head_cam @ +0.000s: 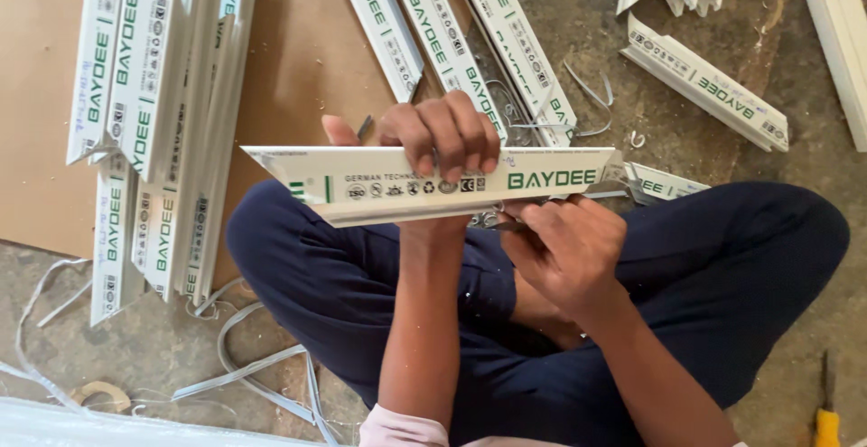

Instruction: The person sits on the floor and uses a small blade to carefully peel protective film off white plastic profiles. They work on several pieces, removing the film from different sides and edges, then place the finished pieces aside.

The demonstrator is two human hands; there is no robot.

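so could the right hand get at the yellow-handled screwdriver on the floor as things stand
Probably yes, but not freely. The screwdriver lies bare on the floor by the person's right knee, nothing on it. The right hand is busy, though, working a small tool against the mitred white profile strip, which the left hand grips.

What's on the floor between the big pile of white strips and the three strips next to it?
In the head view, only bare brown board shows between the stacked white profile strips and the three strips beyond the left hand.
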